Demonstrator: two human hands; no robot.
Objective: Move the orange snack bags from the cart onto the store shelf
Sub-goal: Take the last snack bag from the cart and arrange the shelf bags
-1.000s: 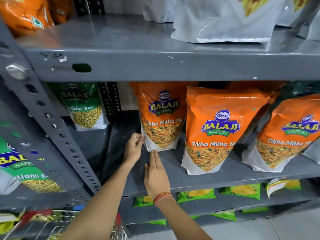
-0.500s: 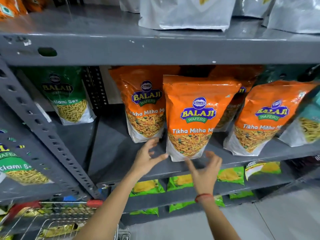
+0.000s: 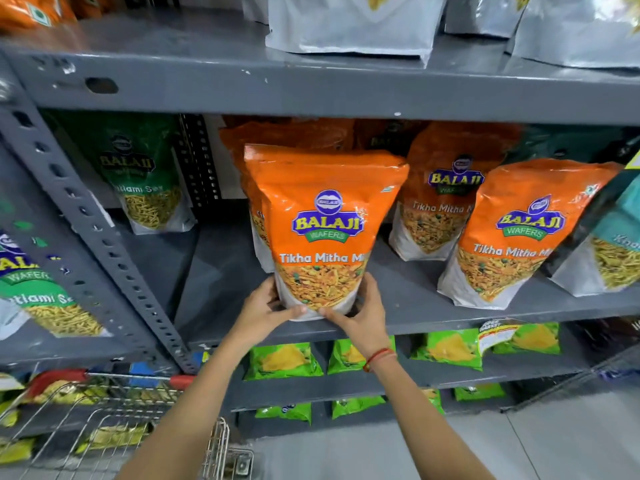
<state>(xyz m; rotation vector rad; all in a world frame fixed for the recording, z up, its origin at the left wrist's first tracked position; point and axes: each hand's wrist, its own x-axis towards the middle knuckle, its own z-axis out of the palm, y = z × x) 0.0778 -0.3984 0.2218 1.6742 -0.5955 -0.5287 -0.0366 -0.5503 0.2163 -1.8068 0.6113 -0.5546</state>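
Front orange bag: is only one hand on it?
No, the left hand and right hand both clasp the bottom of the front orange bag on the shelf.

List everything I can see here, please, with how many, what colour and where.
Orange snack bags: at least four, middle shelf; the front one held.
Green snack bags: two, left side.
Silver bags: several, top shelf.
Small lime-green packets: many, lower shelves.
Teal bag: one, far right, partly cut off.
Shelf: grey metal.
Cart: wire, red handle, bottom left.
Left hand: at the front bag's base.
Right hand: same base; orange-red thread on the wrist.
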